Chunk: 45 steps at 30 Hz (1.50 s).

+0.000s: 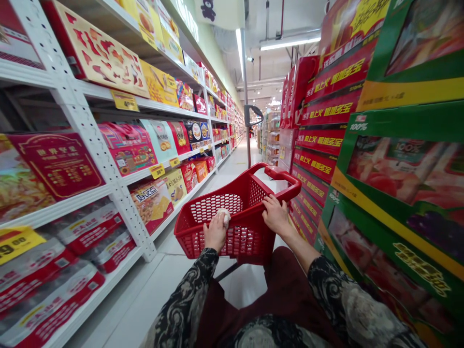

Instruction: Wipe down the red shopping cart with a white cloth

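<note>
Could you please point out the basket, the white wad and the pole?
Basket [250, 234]: head view, on its near side wall.
White wad [226, 216]: head view, on its uncovered part.
Pole [245, 77]: head view, on its upper shaft.

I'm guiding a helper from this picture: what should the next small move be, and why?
Probably slide the left hand and its white cloth slightly along the rim of the red basket. The cloth is already at that rim, while the right hand, resting nearer the handle, could steady it.
</note>
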{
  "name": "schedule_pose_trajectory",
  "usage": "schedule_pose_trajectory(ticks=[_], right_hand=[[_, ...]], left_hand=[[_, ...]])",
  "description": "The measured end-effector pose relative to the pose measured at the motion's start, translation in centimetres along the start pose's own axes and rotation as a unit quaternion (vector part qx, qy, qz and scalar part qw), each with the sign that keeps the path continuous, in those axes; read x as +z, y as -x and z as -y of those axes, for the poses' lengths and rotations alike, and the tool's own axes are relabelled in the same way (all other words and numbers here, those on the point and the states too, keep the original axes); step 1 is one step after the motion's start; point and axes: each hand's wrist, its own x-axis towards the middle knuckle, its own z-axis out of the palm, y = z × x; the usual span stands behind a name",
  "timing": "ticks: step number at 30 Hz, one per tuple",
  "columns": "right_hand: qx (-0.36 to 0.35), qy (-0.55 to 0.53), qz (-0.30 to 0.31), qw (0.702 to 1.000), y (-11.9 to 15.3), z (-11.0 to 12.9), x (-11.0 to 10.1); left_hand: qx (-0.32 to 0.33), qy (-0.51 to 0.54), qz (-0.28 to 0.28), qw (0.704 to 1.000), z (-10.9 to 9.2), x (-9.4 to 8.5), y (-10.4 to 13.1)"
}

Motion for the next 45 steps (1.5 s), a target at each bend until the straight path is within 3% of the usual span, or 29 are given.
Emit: schedule_pose_trajectory(ticks=[6,13,22,27,29,32,35,37,45], right_hand=[[-0.002,0.001,0.002,1.0,0.1,-0.1,-0.1],[-0.003,-0.004,-0.002,1.0,0.0,0.0,0.1],[-0.001,0.007,0.001,1.0,0.0,-0.3,0.4],[-0.027,0.015,-0.028,0.999,-0.3,3.7,0.1],[-0.093,-0.008,-0.01,0.996,-0.9,6.2,0.4],[-0.152,-0.024,0.074,0.985,-2.0,8.9,1.5],[-0.143,-0.003,0.161,0.976,-2.8,9.4,2.9],[-0.156,0.02,0.187,0.97,-2.9,9.1,3.5],[-0.215,0.059,0.12,0.967,-1.6,8.5,5.3]], left_hand=[[0.052,0.043,0.011,0.998,-2.3,-0.2,-0.2],[0.048,0.041,0.018,0.998,-1.9,-0.1,-0.1],[0.08,0.077,0.024,0.994,-3.1,0.2,-0.5],[0.083,0.103,0.013,0.991,-3.3,0.6,-0.9],[0.083,0.123,0.01,0.989,-3.1,0.7,-1.0],[0.073,0.152,0.029,0.985,-2.4,0.6,-1.3],[0.057,0.153,0.058,0.985,-1.1,0.6,-1.5],[0.038,0.142,0.058,0.988,-0.3,0.7,-1.6],[-0.007,0.086,0.082,0.993,0.9,0.6,-1.4]])
